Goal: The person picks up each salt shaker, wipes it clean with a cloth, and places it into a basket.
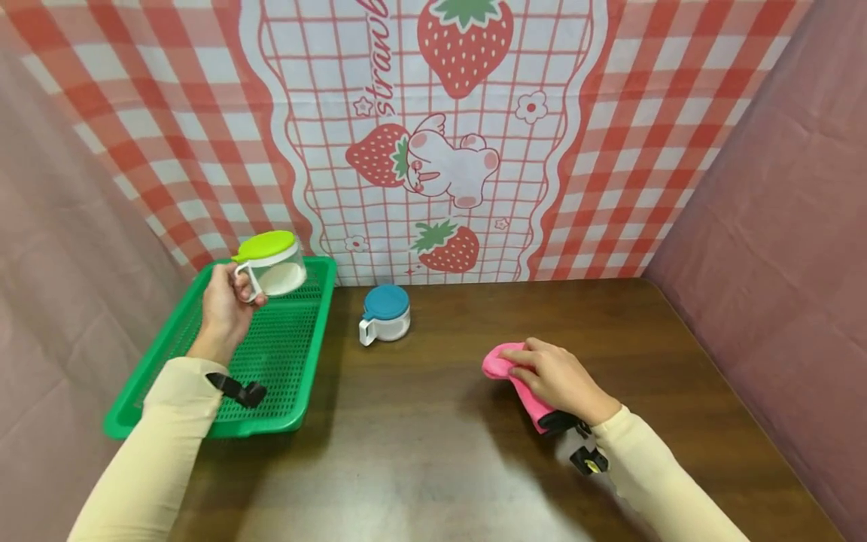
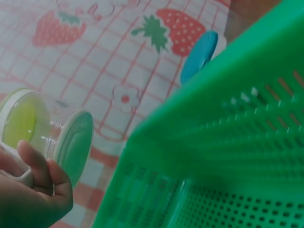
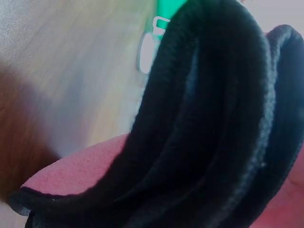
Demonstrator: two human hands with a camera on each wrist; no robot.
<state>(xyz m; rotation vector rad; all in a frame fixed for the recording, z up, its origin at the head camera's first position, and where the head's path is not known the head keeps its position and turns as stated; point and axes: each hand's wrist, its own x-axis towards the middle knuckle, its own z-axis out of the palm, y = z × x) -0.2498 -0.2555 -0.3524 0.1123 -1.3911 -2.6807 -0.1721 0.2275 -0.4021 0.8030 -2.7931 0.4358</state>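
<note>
My left hand [image 1: 226,305] grips the white handle of a clear seasoning jar [image 1: 281,278] with a lime-green lid. The jar is tilted and held up over the far end of a green perforated basket [image 1: 323,320]. In the left wrist view, fingers curl at the handle beside the jar's base [image 2: 78,147]. On the right, my right hand [image 1: 558,376] holds a folded pink cloth [image 1: 528,399] with black inner layers, pinched between thumb and fingers, above the table. Its black folds [image 3: 213,104] fill much of the right wrist view.
A similar jar with a blue lid [image 1: 387,302] stands on the brown wooden table [image 1: 406,436], right of the basket, its handle toward the front left. A strawberry-print checked curtain [image 1: 447,150] hangs behind the table. Pink drapes [image 1: 765,226] flank both sides.
</note>
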